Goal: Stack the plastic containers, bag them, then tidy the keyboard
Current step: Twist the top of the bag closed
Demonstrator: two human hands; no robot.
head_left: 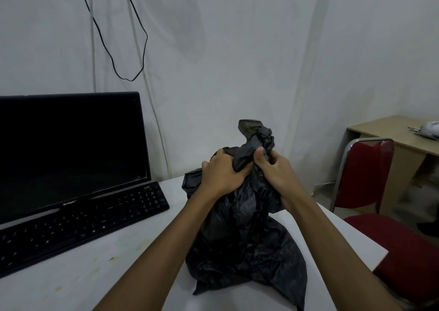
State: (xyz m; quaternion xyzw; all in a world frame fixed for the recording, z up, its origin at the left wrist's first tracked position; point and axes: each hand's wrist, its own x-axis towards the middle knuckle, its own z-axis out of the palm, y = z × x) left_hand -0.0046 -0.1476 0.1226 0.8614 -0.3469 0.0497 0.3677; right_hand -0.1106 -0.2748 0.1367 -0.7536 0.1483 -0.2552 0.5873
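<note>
A crinkled black plastic bag (240, 246) stands bulging on the white table (71, 282), its neck gathered into a twisted tuft; the left hand (222, 176) and right hand (276, 170) both clutch that neck, fingers curled tight; a flat black keyboard (78, 225) lies well left, below a dark monitor (69, 149).

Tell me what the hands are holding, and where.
Both the left hand and right hand grip the black plastic bag at its gathered neck.

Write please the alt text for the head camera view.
Both hands, left hand and right hand, grip the bunched neck of a black plastic bag on a white table. A keyboard and dark monitor stand left.
</note>
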